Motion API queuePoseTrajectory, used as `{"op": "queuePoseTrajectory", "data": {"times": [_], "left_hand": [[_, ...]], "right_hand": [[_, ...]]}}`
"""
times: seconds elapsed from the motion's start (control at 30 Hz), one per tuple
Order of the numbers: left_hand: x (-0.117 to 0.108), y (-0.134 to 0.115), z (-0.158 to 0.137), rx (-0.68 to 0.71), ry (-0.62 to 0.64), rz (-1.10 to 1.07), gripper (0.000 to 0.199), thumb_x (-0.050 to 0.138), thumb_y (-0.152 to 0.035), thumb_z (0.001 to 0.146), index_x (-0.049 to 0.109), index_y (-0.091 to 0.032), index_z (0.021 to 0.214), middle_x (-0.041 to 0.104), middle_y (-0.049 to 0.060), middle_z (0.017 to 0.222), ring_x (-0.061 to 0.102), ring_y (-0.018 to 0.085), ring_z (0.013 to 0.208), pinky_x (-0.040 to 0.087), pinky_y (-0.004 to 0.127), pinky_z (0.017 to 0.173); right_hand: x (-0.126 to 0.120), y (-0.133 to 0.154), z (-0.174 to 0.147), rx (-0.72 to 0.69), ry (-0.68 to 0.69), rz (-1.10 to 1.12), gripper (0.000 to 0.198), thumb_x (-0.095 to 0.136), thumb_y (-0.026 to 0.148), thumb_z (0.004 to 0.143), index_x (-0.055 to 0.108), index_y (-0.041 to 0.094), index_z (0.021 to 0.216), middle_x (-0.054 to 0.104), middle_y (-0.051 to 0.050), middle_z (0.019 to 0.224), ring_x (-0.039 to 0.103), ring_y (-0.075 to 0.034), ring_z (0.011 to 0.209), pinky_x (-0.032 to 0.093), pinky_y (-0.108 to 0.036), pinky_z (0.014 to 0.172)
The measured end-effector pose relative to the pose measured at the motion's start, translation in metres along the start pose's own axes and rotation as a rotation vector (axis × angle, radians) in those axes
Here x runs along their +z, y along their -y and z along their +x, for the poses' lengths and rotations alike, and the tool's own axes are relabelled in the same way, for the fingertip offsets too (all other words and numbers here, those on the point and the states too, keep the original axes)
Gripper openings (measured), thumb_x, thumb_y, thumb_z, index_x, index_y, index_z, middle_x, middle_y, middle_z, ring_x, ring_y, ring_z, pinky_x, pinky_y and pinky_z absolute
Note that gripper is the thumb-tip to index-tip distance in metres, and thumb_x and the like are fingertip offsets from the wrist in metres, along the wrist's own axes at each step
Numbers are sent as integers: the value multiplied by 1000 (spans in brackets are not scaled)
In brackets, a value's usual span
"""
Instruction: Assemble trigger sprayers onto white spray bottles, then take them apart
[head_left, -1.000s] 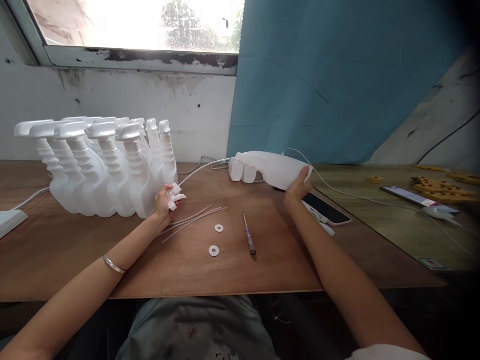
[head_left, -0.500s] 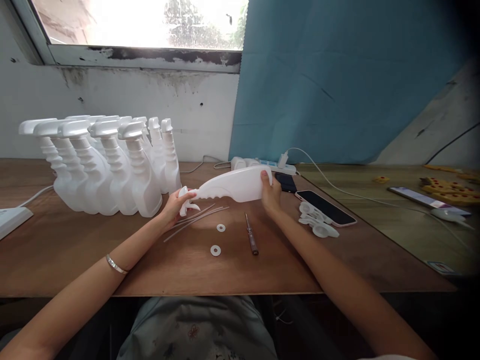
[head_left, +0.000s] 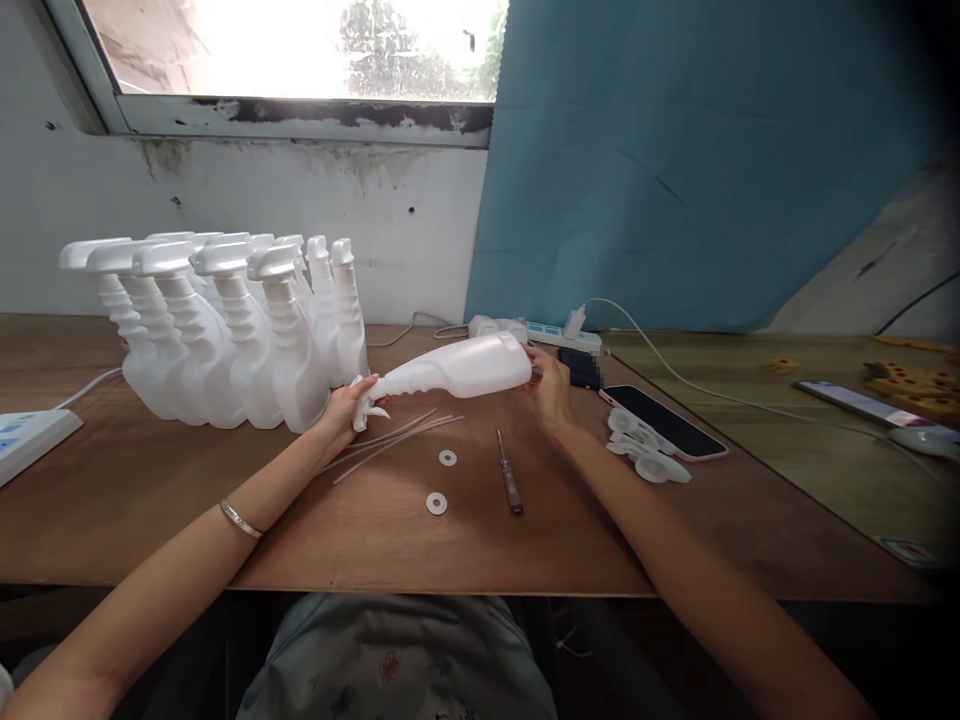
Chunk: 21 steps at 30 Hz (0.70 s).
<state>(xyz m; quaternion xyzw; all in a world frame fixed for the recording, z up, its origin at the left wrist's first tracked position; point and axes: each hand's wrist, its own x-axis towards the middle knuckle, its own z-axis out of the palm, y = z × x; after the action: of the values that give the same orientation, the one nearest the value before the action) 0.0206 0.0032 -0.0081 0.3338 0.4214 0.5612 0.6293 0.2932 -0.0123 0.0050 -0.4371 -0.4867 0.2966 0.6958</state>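
Note:
A white spray bottle (head_left: 472, 366) lies tilted in the air above the table, its base up to the right. My left hand (head_left: 346, 410) is closed round its trigger head at the lower left end. At the bottle's base is my right hand (head_left: 551, 388), its fingertips against the bottom and partly hidden behind it. Under the bottle lie several thin clear tubes (head_left: 397, 436), two white ring washers (head_left: 448, 458) and a screwdriver (head_left: 510, 475) with a dark handle end.
Several white spray bottles (head_left: 296, 350) stand upright in a group at the left. Small clear plastic parts (head_left: 649, 455) lie by a phone (head_left: 667, 420) on the right. Behind are a power strip (head_left: 562, 333) and a dark phone (head_left: 581, 366). A white box (head_left: 37, 440) sits far left.
The bottle has turned about its length, and its base has shifted slightly left. My right hand's thumb has moved off the bottle's near side. The view has swung a little left.

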Motion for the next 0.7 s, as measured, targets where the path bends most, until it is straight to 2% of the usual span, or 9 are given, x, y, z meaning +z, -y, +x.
{"op": "queuePoseTrajectory", "data": {"times": [0.17, 0.4, 0.57, 0.7], "left_hand": [[-1, 2, 2, 14, 49, -14, 12, 63, -15, 71, 57, -6, 77, 63, 6, 66, 61, 12, 53, 54, 20, 50], [2, 2, -4, -7, 76, 133, 18, 65, -24, 71, 57, -9, 76, 58, 2, 57, 55, 9, 45, 45, 16, 39], [4, 5, -9, -95, 148, 181, 20, 63, -29, 72, 57, -10, 75, 57, 3, 55, 52, 9, 42, 42, 17, 36], [3, 5, -7, -25, 105, 141, 23, 67, -29, 68, 56, -10, 74, 58, 3, 57, 54, 9, 44, 43, 17, 37]], "right_hand": [[1, 5, -1, -60, 78, 152, 42, 58, 23, 56, 64, 21, 97, 62, -1, 96, 58, -19, 83, 50, -32, 68], [-2, -1, 1, -48, 74, 83, 50, 70, 31, 55, 61, 23, 104, 61, -1, 86, 55, -16, 74, 49, -33, 70], [-3, -3, 3, -78, 79, 77, 51, 71, 32, 54, 60, 24, 102, 59, -1, 96, 54, -17, 83, 47, -33, 75], [-4, -4, 3, -133, 82, -31, 48, 71, 35, 56, 61, 24, 101, 58, -1, 94, 52, -13, 76, 45, -30, 72]]}}
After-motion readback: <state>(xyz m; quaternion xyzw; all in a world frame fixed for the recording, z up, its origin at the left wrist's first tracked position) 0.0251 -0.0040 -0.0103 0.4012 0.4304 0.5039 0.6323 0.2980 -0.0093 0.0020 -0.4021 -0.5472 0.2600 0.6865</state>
